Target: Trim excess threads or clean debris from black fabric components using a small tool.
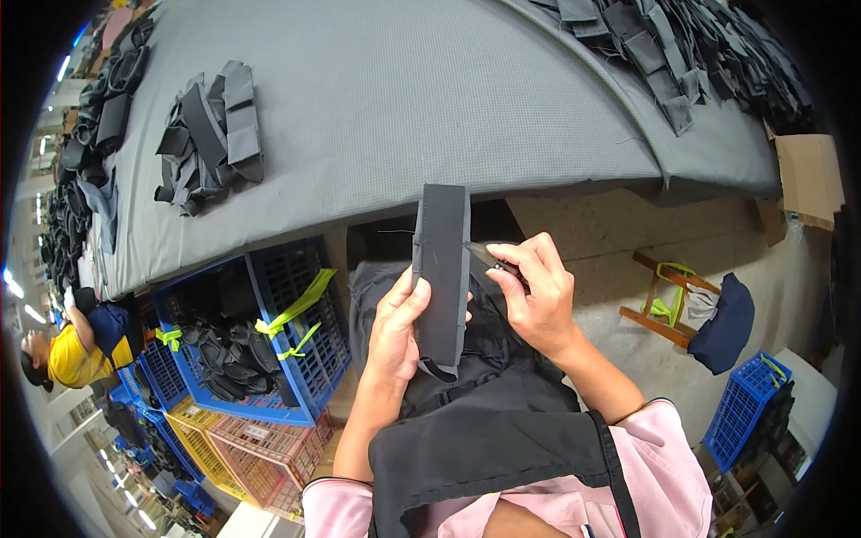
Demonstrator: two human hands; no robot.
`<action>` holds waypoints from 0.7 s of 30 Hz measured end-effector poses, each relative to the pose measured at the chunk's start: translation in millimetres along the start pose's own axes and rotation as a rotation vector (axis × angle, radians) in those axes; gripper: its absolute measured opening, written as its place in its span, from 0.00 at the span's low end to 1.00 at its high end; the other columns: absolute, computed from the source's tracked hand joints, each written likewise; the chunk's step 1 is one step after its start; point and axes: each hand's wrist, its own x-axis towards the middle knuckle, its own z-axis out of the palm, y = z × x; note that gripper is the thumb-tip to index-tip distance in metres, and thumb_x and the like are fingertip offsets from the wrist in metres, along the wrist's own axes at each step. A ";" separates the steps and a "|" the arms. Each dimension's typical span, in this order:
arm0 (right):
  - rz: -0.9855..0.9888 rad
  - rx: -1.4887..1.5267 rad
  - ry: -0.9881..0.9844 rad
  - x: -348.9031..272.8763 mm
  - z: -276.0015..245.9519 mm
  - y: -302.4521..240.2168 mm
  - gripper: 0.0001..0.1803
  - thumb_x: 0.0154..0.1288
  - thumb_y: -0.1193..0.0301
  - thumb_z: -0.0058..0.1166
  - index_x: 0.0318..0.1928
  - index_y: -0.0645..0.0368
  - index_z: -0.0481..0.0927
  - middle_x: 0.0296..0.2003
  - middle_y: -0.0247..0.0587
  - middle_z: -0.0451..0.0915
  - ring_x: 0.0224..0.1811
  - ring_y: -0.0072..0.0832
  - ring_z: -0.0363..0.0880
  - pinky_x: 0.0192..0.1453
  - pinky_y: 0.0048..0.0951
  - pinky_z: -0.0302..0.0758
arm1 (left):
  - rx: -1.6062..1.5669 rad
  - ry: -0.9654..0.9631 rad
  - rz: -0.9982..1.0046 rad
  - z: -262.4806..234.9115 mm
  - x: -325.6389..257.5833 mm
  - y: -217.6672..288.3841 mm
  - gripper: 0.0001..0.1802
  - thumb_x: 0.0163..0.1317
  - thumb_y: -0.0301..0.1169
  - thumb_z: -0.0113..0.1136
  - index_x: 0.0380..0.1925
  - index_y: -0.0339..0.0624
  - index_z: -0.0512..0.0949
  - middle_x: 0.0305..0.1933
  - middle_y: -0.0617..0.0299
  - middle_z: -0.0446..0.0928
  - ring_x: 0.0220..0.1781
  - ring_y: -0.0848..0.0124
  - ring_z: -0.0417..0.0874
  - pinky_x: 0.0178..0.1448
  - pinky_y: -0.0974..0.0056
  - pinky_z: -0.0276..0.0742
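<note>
A long, flat dark-grey fabric strip point(443, 269) stands lengthwise before me, its far end close to the table's near edge. My left hand point(399, 323) is closed around its left side, thumb on the face and fingertips showing past the right edge. A loose thread sticks out from the strip's left edge. My right hand point(543, 291) grips a small pair of thread snips point(484, 255), the pointed blades touching or almost touching the strip's right edge. Whether the blades are apart is too small to tell. A black apron point(489, 448) covers my lap.
Ahead spreads a table under grey cloth point(404, 99), with a small pile of fabric strips point(211, 134) left and a larger heap point(700, 63) far right. Blue crates point(300, 359) stand left, a wooden stool point(664, 296) right. A person in yellow point(76, 359) is far left.
</note>
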 end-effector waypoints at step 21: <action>-0.066 0.039 -0.168 27.9 -1.8 -3.6 0.12 0.47 0.78 0.62 0.36 0.59 0.79 0.28 0.37 0.72 0.25 0.32 0.74 0.28 0.30 0.71 | 0.098 -0.039 -0.034 1.3 -0.7 -0.3 0.25 0.66 0.40 0.53 0.57 0.36 0.68 0.43 0.53 0.78 0.41 0.68 0.82 0.45 0.64 0.81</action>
